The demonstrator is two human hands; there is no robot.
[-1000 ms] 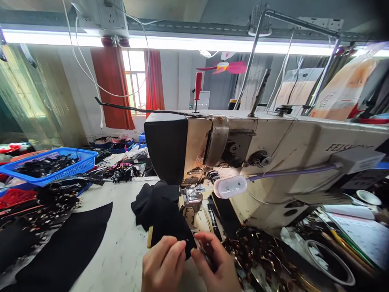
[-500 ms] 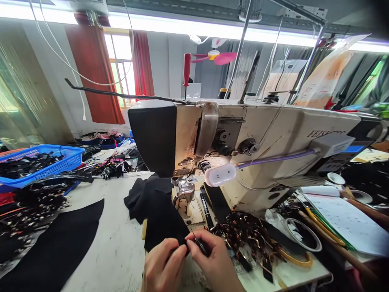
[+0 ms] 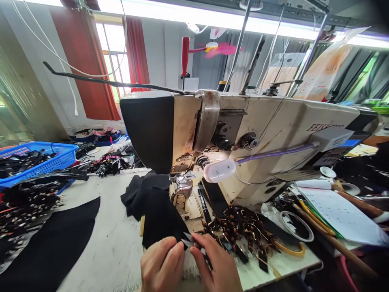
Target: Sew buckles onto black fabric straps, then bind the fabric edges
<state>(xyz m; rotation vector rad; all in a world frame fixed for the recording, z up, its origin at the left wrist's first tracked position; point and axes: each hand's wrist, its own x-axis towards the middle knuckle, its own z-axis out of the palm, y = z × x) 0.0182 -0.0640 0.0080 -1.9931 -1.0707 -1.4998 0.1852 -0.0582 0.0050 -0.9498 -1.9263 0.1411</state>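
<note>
Black cloth (image 3: 159, 219) lies on the desk (image 3: 112, 243), extending far from the fingers, its near end pinched by those of the left hand (image 3: 162, 263). The right hand (image 3: 217, 261) grips small snips (image 3: 187, 243), parted blades pointing left beside the cloth's near right edge.

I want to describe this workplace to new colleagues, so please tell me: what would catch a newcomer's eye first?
Probably the large cream-and-black sewing machine across the middle, with a red-handled tool upright at its top edge. At bottom centre, the left hand pinches black cloth, and the right hand holds pointed snips, slightly open. A bright light tube crosses the top.
</note>
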